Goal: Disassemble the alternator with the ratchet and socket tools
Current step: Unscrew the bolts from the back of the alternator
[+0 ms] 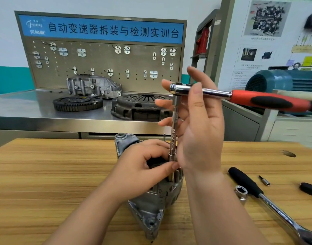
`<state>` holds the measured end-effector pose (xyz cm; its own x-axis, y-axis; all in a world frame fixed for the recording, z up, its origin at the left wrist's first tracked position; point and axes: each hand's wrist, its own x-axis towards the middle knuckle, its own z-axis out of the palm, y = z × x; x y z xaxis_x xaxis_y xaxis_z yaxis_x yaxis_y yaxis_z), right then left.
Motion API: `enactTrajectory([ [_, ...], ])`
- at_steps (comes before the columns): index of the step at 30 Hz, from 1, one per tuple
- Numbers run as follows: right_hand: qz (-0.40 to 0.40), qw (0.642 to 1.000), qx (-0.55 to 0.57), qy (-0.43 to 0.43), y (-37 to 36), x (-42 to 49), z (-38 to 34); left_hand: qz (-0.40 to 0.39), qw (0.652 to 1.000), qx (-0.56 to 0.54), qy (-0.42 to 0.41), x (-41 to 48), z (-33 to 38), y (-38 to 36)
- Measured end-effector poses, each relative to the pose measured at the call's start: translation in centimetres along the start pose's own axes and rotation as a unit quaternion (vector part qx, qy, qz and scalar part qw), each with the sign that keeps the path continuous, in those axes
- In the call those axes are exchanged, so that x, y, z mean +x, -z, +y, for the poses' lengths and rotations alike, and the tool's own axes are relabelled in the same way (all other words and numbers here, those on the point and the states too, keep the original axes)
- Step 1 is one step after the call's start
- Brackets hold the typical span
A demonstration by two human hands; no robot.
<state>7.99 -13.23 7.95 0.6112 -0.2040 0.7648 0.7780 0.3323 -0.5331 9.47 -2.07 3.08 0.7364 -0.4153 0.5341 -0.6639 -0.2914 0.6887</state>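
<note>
**Ana:** Starting from the left, what is on the wooden table [45, 174]?

**Ben:** That side is bare wood. Behind it, on the steel bench, lie a flywheel [77, 103] and a clutch pressure plate [139, 106], which are no part of this job. Next comes the left hand [139, 167]. It rests on the alternator [151, 206], and its thumb and forefinger pinch the lower end of the extension bar [173, 128].

**Ana:** And the alternator itself?

**Ben:** It stands mid-table on its edge, just in front of the person. The housing looks whole, with no half lifted off.

**Ana:** The right side?

**Ben:** The right hand [201, 131] clamps the head of the ratchet [257, 99]. The thumb lies across its neck and the fingers sit behind. The red handle juts out to the right. The bar runs straight down into the alternator's top, but the hands hide the fastener.

**Ana:** So how far along is it?

**Ben:** Early, I'd judge. I see no removed bolts or parts on the table. Near the right edge lie a loose socket [241, 191], a black-handled ratchet [245, 181] and a small bit [264, 181]. The bolts, the case halves and everything inside remain to be done.
</note>
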Motion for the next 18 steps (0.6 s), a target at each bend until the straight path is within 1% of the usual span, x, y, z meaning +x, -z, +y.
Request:
enactTrajectory([
  [2,0.001,0.998,-0.045,0.049,0.00,0.07,-0.07,0.005,1.000,0.006,0.002,0.03,-0.08,0.03],
  [5,-0.009,0.980,-0.148,0.135,0.07,0.15,-0.05,0.020,1.000,0.017,-0.011,0.12,-0.10,-0.31],
  [7,-0.017,0.976,-0.157,0.150,0.02,0.01,0.06,0.028,0.999,0.027,-0.010,0.18,-0.08,-0.48],
  [9,-0.022,0.981,-0.142,0.128,-0.19,-0.02,-0.01,0.024,0.999,0.035,-0.006,0.21,-0.07,-0.57],
  [11,-0.024,0.995,-0.066,0.065,-0.35,0.02,-0.17,0.023,0.999,0.036,-0.001,0.16,0.00,-0.61],
  [14,-0.016,0.999,0.037,-0.011,-0.14,0.11,-0.28,0.016,1.000,0.026,-0.003,0.05,0.14,-0.52],
  [16,-0.005,0.996,0.067,-0.053,0.04,0.19,-0.28,0.003,1.000,0.018,-0.013,0.03,0.21,-0.37],
  [18,0.006,0.995,0.065,-0.069,0.15,0.18,-0.15,-0.004,1.000,0.016,-0.012,0.02,0.17,-0.20],
])
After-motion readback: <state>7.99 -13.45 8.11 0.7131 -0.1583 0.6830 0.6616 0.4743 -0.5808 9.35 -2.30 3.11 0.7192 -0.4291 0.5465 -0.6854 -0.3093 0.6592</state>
